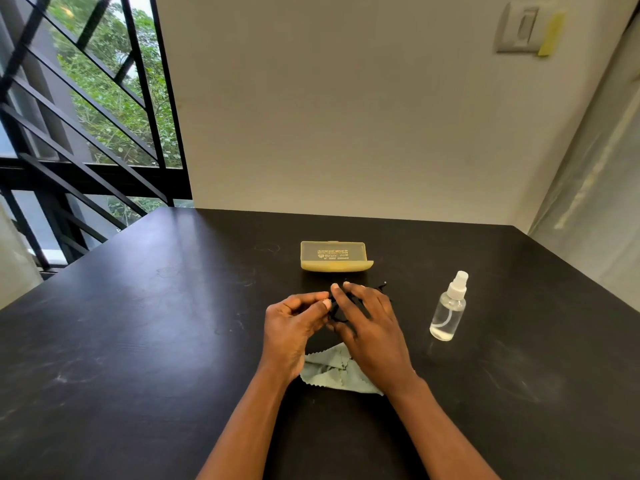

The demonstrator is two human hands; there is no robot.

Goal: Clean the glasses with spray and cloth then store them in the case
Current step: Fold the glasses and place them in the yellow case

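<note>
Black-framed glasses (337, 315) sit between my two hands just above the black table (156, 323), mostly hidden by my fingers. My left hand (294, 327) pinches the frame's left side. My right hand (372, 327) covers the frame from the right, fingers curled over it. A temple tip (382, 286) pokes out beyond my right fingers. A pale green cloth (332, 370) lies crumpled on the table under my wrists. The yellow translucent case (334, 256) lies shut farther back. A clear spray bottle (448, 308) with a white nozzle stands upright to the right.
The table meets a beige wall (346, 116) at the back. A window with black bars (86, 133) is at the left. A wall switch (519, 29) is at the upper right, and a plastic-covered surface (595, 185) borders the table's right side.
</note>
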